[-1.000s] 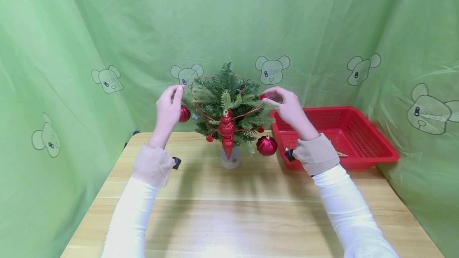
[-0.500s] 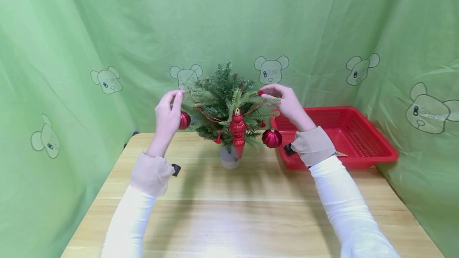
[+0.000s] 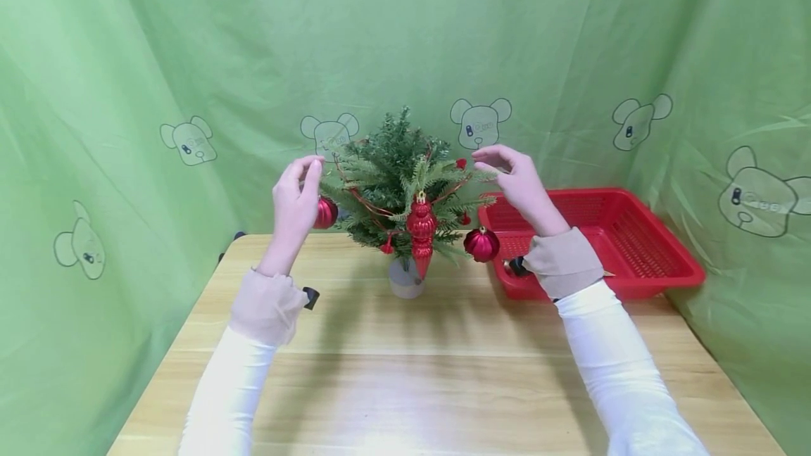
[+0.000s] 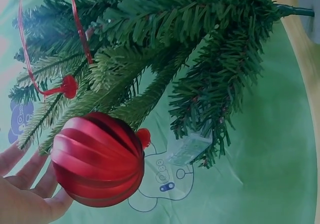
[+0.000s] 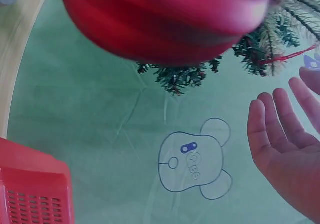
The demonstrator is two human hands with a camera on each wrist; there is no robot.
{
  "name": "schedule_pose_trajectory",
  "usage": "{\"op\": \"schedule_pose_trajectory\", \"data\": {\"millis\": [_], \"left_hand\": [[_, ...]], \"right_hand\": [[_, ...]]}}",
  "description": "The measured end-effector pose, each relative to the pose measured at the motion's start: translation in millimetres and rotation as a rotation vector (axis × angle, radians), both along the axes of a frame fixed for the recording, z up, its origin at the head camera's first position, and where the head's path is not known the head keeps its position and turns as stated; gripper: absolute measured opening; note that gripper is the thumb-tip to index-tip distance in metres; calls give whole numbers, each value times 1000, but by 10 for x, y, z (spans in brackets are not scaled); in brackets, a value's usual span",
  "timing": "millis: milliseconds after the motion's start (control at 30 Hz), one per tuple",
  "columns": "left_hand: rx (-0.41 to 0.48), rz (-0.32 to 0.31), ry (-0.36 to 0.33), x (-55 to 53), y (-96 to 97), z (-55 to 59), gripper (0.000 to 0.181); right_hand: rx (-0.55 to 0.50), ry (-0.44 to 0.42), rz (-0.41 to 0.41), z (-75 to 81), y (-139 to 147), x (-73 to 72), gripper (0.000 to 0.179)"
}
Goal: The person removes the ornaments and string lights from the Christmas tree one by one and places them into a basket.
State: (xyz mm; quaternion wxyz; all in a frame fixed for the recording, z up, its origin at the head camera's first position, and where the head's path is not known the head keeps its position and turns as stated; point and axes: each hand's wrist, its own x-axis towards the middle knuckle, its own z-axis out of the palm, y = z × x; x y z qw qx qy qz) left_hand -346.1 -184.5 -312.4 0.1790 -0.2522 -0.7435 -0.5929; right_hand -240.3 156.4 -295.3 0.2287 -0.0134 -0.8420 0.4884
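Partly, the left hand [image 3: 296, 192] hides a red bauble [image 3: 327, 212] in head view

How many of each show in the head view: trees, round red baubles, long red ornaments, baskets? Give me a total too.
Tree: 1
Round red baubles: 2
Long red ornament: 1
Red basket: 1
Total: 5
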Motion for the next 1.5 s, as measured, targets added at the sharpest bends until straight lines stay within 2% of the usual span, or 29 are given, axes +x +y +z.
{"op": "schedule_pose_trajectory", "data": {"millis": [133,267,433,600,767,967,1233,1500], "left_hand": [[-5,5,-8,-46,-7,34,36],[-52,10,-37,-103,-13,78,39],[-132,-8,-88,-166,-8,147,44],[-198,-60,-108,-180,9,193,49],[-220,-64,-97,-183,19,165,46],[-216,-65,-61,-175,15,128,38],[-193,-66,-68,-119,-21,128,34],[-186,-57,-74,-26,-63,91,36]], "right_hand": [[-29,54,-17,-1,21,125,32],[-59,76,-46,-5,6,303,29],[-55,64,-47,-42,-64,510,33],[8,15,-58,-114,-125,620,36],[43,-25,-84,-150,-158,664,36],[35,1,-82,-158,-170,689,31],[49,25,-89,-119,-156,627,29],[80,0,-88,-110,-54,526,31]]}}
